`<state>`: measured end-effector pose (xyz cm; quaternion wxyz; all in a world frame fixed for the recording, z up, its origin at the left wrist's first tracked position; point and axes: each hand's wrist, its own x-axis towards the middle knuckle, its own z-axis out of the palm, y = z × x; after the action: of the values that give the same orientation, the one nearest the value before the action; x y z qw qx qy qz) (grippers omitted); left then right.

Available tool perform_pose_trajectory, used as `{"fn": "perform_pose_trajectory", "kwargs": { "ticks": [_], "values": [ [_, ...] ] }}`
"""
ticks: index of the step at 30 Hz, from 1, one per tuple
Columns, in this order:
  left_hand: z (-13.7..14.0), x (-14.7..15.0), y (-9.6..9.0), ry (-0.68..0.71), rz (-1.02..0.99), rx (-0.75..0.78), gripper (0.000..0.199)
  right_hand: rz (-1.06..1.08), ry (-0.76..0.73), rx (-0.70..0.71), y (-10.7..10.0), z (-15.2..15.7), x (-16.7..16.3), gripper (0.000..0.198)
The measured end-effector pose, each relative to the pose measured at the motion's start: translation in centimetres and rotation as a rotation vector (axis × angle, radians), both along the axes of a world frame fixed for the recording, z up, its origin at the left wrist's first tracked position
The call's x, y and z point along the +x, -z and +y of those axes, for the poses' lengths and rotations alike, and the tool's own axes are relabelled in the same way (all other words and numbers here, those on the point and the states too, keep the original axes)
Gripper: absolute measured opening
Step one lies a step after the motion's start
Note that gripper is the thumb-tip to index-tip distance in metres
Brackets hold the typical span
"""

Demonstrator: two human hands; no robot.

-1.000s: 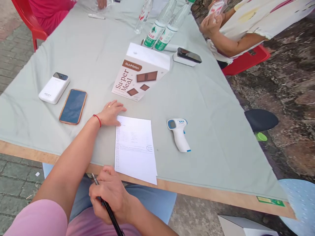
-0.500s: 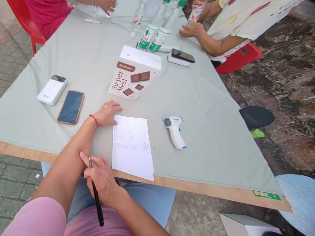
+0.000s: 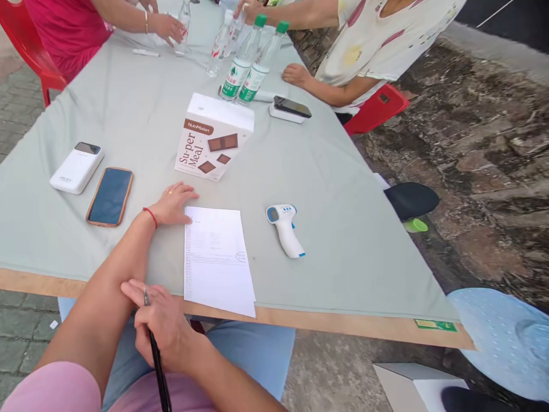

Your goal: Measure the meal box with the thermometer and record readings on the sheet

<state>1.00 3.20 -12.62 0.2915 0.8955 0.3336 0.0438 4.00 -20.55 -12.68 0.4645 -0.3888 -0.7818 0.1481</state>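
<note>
Near the surface [image 3: 343,257], the right grip [image 3: 165,329] holds a pen [image 3: 156,355], presumably light, rigid: grasp mid-barrel. Left grip [image 3: 172,205] lies loosely spread.

On the white box [image 3: 214,140], set back from the near edge of the table [image 3: 343,240], a brown band [image 3: 199,127] reads "NutriMotion"; beneath, "Su-per Meal" runs upward. Too small or blurred: print and a circled note on the paper [image 3: 218,280], lettering on the power bank [image 3: 77,167], bottle labels [image 3: 234,79], the near right corner's sticker [image 3: 435,325].
</note>
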Motion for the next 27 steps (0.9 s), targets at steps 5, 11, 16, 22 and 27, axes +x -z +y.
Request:
{"fn": "perform_pose_trajectory", "kwargs": {
  "ticks": [5, 11, 16, 22, 27],
  "values": [
    [0.4, -0.4, 0.2, -0.001, -0.020, 0.004, 0.069, -0.055, 0.060, -0.026, 0.4, -0.9, 2.9, 0.025],
    [0.4, -0.5, 0.3, -0.004, -0.029, 0.029, 0.068, -0.345, 0.579, -0.211, -0.1, 2.9, 12.6, 0.009],
    [0.3, -0.6, -0.1, -0.006, -0.006, 0.011, 0.067, -0.466, 0.743, -0.439, 1.3, 6.0, 16.5, 0.015],
    [0.3, -0.6, -0.2, -0.006, -0.013, 0.001, 0.065, -0.274, 0.749, -0.492, 1.9, 6.7, 16.2, 0.023],
    [0.2, -0.4, 0.0, -0.018, -0.013, 0.004, 0.061, 0.217, 0.648, -0.439, 1.6, 8.0, 14.4, 0.043]
  ]
}}
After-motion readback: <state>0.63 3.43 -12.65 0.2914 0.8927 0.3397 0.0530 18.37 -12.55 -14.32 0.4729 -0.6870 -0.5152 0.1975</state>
